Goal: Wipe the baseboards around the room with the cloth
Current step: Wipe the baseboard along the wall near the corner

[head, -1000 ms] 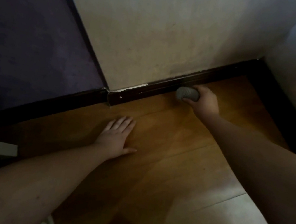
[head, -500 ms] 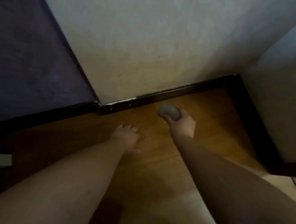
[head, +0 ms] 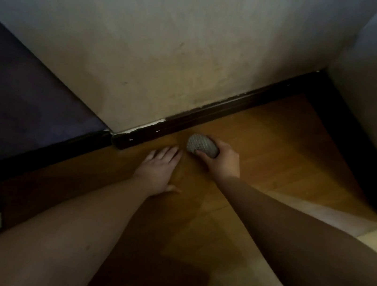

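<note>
1. Right hand (head: 222, 164): grip curled round the balled grey cloth (head: 202, 145), thumb on its near side.
2. Cloth just near of the dark baseboard (head: 211, 114); contact with it impossible to tell.
3. Left hand (head: 158, 171): flat on the wooden floor (head: 279, 157), fingers straight, holding nothing, just left of the cloth.
4. Chipped white paint along the baseboard's left end.

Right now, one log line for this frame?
right hand: grips balled cloth | cloth: just off dark baseboard | left hand: flat on wood floor
</note>
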The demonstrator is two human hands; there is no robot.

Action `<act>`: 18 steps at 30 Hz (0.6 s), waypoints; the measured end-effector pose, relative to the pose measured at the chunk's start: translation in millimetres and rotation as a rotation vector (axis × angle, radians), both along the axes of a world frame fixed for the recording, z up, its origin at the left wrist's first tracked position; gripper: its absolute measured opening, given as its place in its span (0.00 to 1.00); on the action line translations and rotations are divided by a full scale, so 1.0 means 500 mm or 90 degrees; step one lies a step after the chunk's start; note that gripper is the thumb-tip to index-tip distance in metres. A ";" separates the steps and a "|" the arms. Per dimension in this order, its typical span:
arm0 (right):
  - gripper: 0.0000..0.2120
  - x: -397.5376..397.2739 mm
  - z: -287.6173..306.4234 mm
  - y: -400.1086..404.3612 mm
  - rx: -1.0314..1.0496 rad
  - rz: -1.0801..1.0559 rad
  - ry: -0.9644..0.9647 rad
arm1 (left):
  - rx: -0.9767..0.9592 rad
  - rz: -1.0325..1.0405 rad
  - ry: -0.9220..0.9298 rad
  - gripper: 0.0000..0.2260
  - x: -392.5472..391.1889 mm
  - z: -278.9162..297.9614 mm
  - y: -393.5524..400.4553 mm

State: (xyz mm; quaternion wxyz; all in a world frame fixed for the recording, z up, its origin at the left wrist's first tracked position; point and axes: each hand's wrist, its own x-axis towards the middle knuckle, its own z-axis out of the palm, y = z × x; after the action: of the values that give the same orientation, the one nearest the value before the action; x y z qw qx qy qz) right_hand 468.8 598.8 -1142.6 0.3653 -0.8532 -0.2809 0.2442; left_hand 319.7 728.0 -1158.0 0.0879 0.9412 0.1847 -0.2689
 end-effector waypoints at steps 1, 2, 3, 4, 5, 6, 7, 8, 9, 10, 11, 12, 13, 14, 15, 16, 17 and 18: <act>0.27 0.007 -0.003 0.005 0.003 0.004 -0.019 | -0.005 -0.012 -0.010 0.50 -0.004 -0.005 0.008; 0.27 0.013 -0.007 0.010 0.010 -0.003 -0.031 | -0.009 -0.021 -0.017 0.50 -0.007 -0.010 0.013; 0.26 0.017 -0.010 0.014 0.023 -0.016 -0.032 | -0.013 -0.023 -0.024 0.50 -0.007 -0.013 0.015; 0.26 0.019 -0.011 0.019 0.037 -0.029 -0.029 | -0.017 -0.019 -0.033 0.50 -0.007 -0.013 0.014; 0.25 0.019 -0.011 0.023 0.049 -0.036 -0.025 | -0.015 -0.014 -0.042 0.48 -0.006 -0.013 0.012; 0.25 0.019 -0.011 0.028 0.053 -0.033 -0.024 | -0.010 -0.008 -0.049 0.47 -0.005 -0.013 0.008; 0.25 0.020 -0.010 0.032 0.050 -0.021 -0.023 | -0.007 -0.001 -0.052 0.47 -0.004 -0.014 0.001; 0.25 0.020 -0.010 0.033 0.048 -0.009 -0.022 | -0.003 0.005 -0.052 0.46 -0.004 -0.018 -0.009; 0.25 0.020 -0.007 0.036 0.052 0.001 -0.022 | 0.006 0.012 -0.053 0.46 -0.004 -0.023 -0.019; 0.25 0.020 -0.005 0.039 0.058 0.008 -0.025 | 0.018 0.018 -0.053 0.46 -0.006 -0.029 -0.029; 0.25 0.019 -0.005 0.044 0.061 0.012 -0.029 | 0.028 0.028 -0.055 0.46 -0.007 -0.037 -0.037; 0.25 0.020 -0.008 0.048 0.060 0.010 -0.035 | 0.033 0.038 -0.058 0.46 -0.007 -0.045 -0.042; 0.25 0.020 -0.012 0.053 0.059 0.002 -0.041 | 0.038 0.046 -0.062 0.46 -0.006 -0.054 -0.045; 0.25 0.020 -0.017 0.059 0.054 -0.008 -0.043 | 0.047 0.051 -0.066 0.46 -0.007 -0.062 -0.046; 0.25 0.019 -0.021 0.065 0.048 -0.018 -0.045 | 0.054 0.052 -0.071 0.46 -0.009 -0.069 -0.046; 0.24 0.018 -0.025 0.072 0.041 -0.026 -0.045 | 0.060 0.050 -0.076 0.46 -0.012 -0.074 -0.045; 0.24 0.020 -0.028 0.077 0.037 -0.031 -0.045 | 0.064 0.046 -0.082 0.46 -0.014 -0.079 -0.043; 0.24 0.022 -0.033 0.078 0.037 -0.031 -0.045 | 0.068 0.042 -0.089 0.46 -0.016 -0.083 -0.041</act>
State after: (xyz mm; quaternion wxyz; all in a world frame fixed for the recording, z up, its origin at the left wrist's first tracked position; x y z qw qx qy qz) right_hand 480.0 638.0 -1159.0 0.3859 -0.8569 -0.2796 0.1965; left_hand 311.9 707.3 -1199.7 0.0593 0.9544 0.2232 -0.1892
